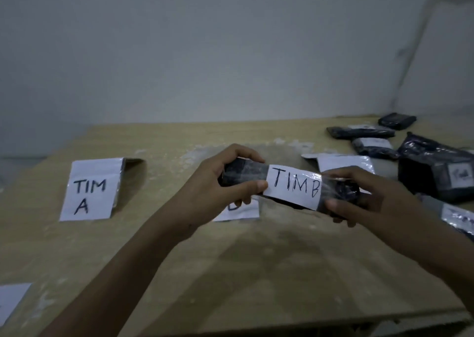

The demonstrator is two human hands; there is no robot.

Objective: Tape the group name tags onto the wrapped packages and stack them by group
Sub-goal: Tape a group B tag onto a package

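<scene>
Both hands are clamped on one dark wrapped package [243, 175], held roughly level above the counter [230, 272] at mid-frame. The left hand [225, 182] grips the package's left end, fingers curled over the top and thumb pressing by the left edge of the name tag [295, 187]. The right hand [366, 198] grips the right end, fingers over the top and thumb on the near side just below the tag's right corner. The tag is white paper, handwritten "TIM B", and lies along the package's front face, tilted slightly down to the right. Shiny clear tape [325, 182] covers the tag's right part and runs onto the dark wrap under the right fingers.

On the counter at left is the TIM A card [92, 190], white with a shiny right edge, well apart from the hands. A second white card [241, 212] lies just below the left hand, mostly hidden, so its lettering can't be read. A white sheet [12, 303] is cut off at the lower-left frame edge.

At right rear is a loose pile of dark packages [359, 132], several with white tags whose writing is too blurred to read. The biggest bundle [431, 167] sits near the right edge. A glossy white sheet [341, 162] lies behind the right hand. A plain grey wall [230, 54] stands behind the counter.
</scene>
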